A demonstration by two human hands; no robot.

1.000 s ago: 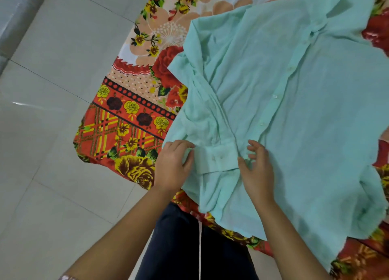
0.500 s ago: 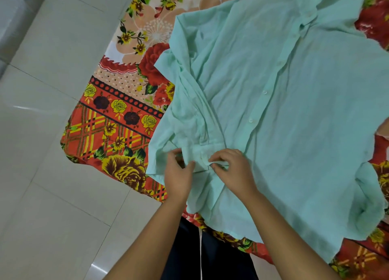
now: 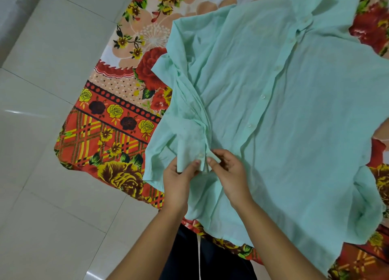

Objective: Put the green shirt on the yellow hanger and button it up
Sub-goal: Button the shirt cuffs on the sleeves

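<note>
Fingers of left hand pinch the cuff of the green shirt by its button; right hand pinches the facing edge. I'd pull both taut & line hole up w/ button.

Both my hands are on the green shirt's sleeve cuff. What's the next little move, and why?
Probably ease the cuff button through the facing flap. Your left hand pinches the cuff beside the button, your right hand pinches that flap, and the two edges almost meet.
</note>
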